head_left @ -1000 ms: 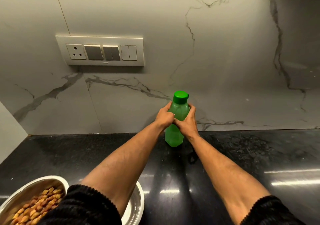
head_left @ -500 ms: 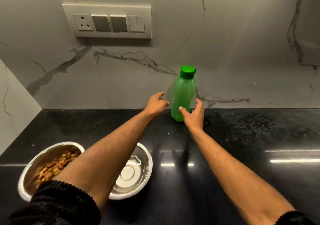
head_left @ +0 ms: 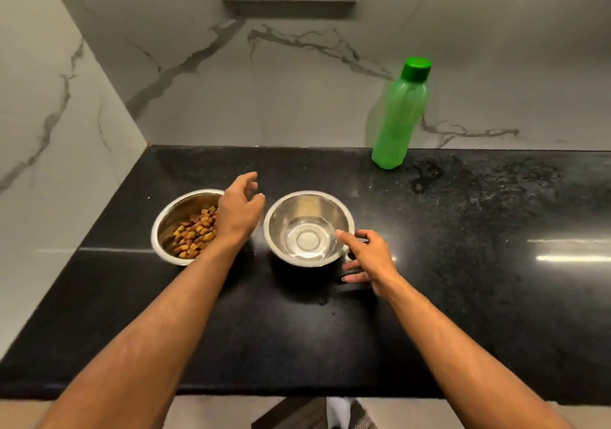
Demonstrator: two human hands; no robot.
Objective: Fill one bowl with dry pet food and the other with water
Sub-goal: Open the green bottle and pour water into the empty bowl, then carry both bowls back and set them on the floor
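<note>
The water bowl point(head_left: 309, 228) is flanked: relaxed, empty left hand point(head_left: 238, 212) at its nine o'clock, empty, loosely spread right hand point(head_left: 368, 258) nearer, at four o'clock.

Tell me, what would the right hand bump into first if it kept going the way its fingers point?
Probably the water bowl: the right hand points left at its near rim, almost touching.

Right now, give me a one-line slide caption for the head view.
Both hands, left and right, hover open by the food bowl and water bowl; capped green bottle behind.
</note>
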